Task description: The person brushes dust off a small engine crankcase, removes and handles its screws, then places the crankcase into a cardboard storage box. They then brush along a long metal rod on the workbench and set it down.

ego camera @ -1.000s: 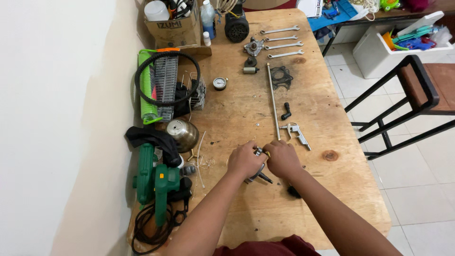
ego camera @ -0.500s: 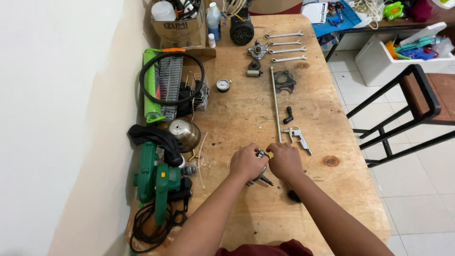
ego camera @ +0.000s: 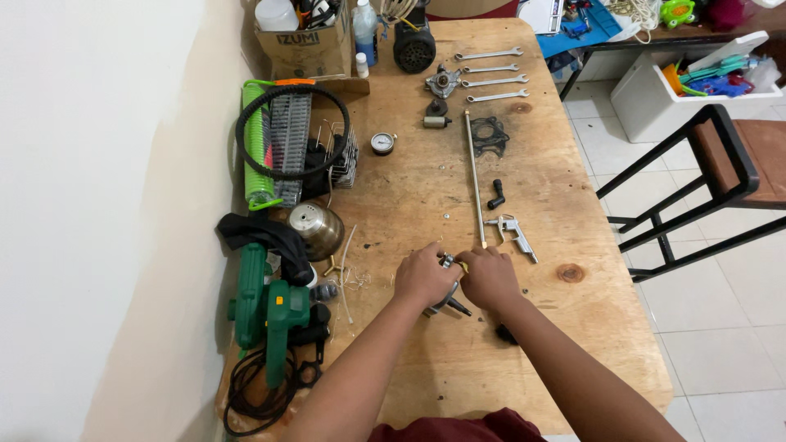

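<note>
Both bare forearms reach forward from the lower edge of the view and converge. The left hand (ego camera: 422, 277) is curled, knuckles up, fingers folded inward in a closed grip. The right hand (ego camera: 490, 277) sits just beside it, likewise curled with its back upward, thumbs and fingertips of both meeting between them.

Pale brown wooden table (ego camera: 524, 344) with dark knots; green electric blower (ego camera: 268, 315) with black cord; bright green coiled hose (ego camera: 255, 147); black ribbed belt (ego camera: 291, 135); 4 silver wrenches (ego camera: 489, 75); dull metal cup (ego camera: 315, 229); white floor tiles (ego camera: 720, 327)
</note>
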